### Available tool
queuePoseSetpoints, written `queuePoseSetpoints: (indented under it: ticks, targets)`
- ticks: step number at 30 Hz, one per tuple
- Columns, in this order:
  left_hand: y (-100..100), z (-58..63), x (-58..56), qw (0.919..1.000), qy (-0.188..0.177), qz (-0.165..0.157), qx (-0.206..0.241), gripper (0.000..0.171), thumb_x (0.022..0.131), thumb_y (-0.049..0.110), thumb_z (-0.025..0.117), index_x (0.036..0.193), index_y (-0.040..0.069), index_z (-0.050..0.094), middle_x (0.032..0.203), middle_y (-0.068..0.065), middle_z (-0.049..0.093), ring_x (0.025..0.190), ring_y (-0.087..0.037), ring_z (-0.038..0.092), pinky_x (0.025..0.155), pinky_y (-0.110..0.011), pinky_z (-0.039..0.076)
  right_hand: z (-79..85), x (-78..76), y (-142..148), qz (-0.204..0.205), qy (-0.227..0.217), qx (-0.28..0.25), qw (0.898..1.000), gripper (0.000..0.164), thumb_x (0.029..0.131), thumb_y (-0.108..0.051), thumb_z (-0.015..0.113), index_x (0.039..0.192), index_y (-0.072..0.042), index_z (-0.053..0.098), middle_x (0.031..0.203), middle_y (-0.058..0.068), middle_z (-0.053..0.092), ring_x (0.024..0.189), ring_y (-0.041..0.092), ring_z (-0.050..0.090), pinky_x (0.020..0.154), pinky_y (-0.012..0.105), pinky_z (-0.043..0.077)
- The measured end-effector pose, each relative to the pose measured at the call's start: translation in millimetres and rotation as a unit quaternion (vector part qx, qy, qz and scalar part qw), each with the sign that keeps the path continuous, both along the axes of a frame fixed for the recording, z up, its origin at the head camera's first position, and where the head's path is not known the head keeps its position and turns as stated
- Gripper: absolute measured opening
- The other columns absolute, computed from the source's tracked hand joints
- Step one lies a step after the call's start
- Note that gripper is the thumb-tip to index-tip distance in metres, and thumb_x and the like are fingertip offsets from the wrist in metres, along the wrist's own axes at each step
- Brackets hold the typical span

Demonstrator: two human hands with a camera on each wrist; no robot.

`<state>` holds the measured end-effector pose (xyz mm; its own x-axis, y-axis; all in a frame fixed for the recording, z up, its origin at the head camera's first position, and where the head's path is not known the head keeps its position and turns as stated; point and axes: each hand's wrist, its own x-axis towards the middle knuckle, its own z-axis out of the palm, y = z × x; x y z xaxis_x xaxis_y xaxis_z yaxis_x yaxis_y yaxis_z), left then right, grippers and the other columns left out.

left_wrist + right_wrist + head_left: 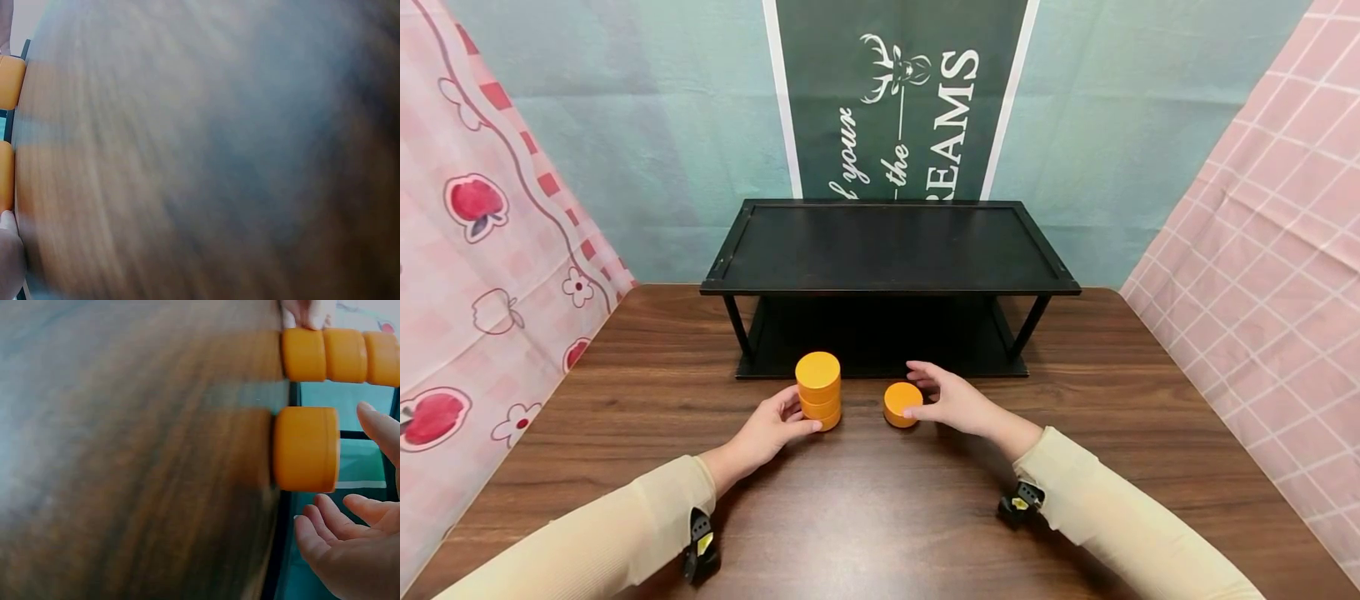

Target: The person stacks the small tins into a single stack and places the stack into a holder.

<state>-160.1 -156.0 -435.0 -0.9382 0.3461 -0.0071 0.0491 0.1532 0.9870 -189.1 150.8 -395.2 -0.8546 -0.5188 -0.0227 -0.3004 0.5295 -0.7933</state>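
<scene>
Three short orange cylinders stand upright as a stack [818, 390] on the wooden table, just in front of the black rack. My left hand [767, 429] holds this stack low on its left side, thumb in front and fingers behind. To the right, a single orange cylinder [306, 450] with a seam near its top sits on the table. Around it my right hand [958, 402] is spread, thumb overlapping its near right edge in the head view. In the right wrist view the fingers [331, 531] stand apart from its side. Only slivers of both orange pieces show in the left wrist view.
A black two-level rack [883, 250] stands at the back of the table [880, 517], its lower shelf [880, 333] behind both orange pieces. Cloth hangs at the back and both sides. Each wrist wears a black strap [1021, 502].
</scene>
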Motion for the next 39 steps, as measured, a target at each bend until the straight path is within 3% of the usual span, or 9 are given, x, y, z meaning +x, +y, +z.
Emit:
queuePoseSetpoints:
  ticks: [7, 16, 21, 28, 39]
  targets:
    - [0, 0.4, -0.1, 1.0000, -0.007, -0.002, -0.006, 0.062, 0.083, 0.005, 0.070, 0.134, -0.009, 0.038, 0.132, -0.025, 0.046, 0.122, -0.033, 0.046, 0.098, -0.030, 0.041, -8.8, 1.1, 0, 0.020, -0.009, 0.023, 0.999, 0.077, 0.081, -0.023, 0.074, 0.139, 0.005, 0.033, 0.130, 0.020, 0.049, 0.116, 0.031, 0.049, 0.091, 0.039, 0.048]
    - [1, -0.3, -0.2, 1.0000, -0.006, -0.004, -0.003, 0.062, 0.083, 0.005, 0.070, 0.135, -0.008, 0.038, 0.132, -0.024, 0.046, 0.122, -0.032, 0.046, 0.098, -0.028, 0.041, -9.0, 0.6, -3, 0.024, 0.021, 0.039, 0.999, 0.059, 0.080, -0.019, 0.075, 0.128, 0.001, 0.048, 0.112, 0.011, 0.059, 0.095, 0.020, 0.056, 0.082, 0.032, 0.051]
    - [0, -0.2, -0.3, 0.9999, -0.009, -0.006, -0.004, 0.063, 0.083, 0.005, 0.070, 0.135, -0.008, 0.037, 0.133, -0.024, 0.045, 0.122, -0.032, 0.045, 0.099, -0.029, 0.040, -5.6, 1.4, -1, 0.012, 0.028, 0.028, 0.999, 0.058, 0.079, -0.021, 0.075, 0.127, -0.001, 0.049, 0.113, 0.010, 0.059, 0.095, 0.019, 0.056, 0.080, 0.029, 0.051]
    - [0, 0.6, 0.2, 0.9999, -0.009, -0.008, -0.007, 0.063, 0.083, 0.006, 0.069, 0.136, -0.007, 0.037, 0.134, -0.024, 0.045, 0.123, -0.032, 0.044, 0.100, -0.030, 0.039, 6.5, 0.2, -1, 0.000, 0.047, -0.008, 0.999, 0.061, 0.079, -0.021, 0.075, 0.131, -0.001, 0.048, 0.122, 0.012, 0.056, 0.105, 0.024, 0.057, 0.085, 0.033, 0.051]
    - [-1, -0.5, -0.4, 0.9999, -0.003, -0.014, 0.005, 0.063, 0.083, 0.004, 0.069, 0.135, -0.008, 0.036, 0.134, -0.024, 0.044, 0.123, -0.032, 0.044, 0.099, -0.028, 0.040, 40.1, -0.8, -2, -0.032, 0.059, -0.027, 0.997, 0.064, 0.078, -0.019, 0.077, 0.133, -0.005, 0.048, 0.119, 0.009, 0.057, 0.099, 0.021, 0.057, 0.084, 0.032, 0.052]
